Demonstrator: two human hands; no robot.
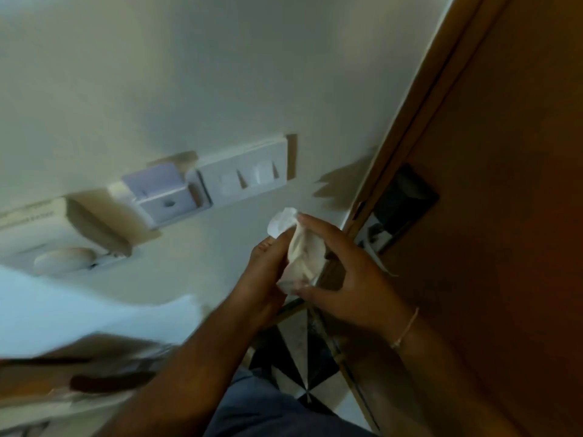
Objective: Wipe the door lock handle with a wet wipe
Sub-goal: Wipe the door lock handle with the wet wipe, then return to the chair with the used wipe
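White wet wipe (pixel 299 247) sits bunched at centre, pinched between left hand (pixel 268 279) and right hand (pixel 350 279): seemingly the preparing step. Next, carry it toward two o'clock, where the dark lock plate (pixel 407 197) shows; the handle itself is indistinct

I see both hands holding a white wet wipe (pixel 301 247) between them: left hand (pixel 268 279), right hand (pixel 350 275). A brown door (pixel 504 216) is just beside them, light switches (pixel 246 176) on the wall.

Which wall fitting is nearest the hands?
The white switch plate with two rocker switches; the purple box and the cream fitting sit farther left.
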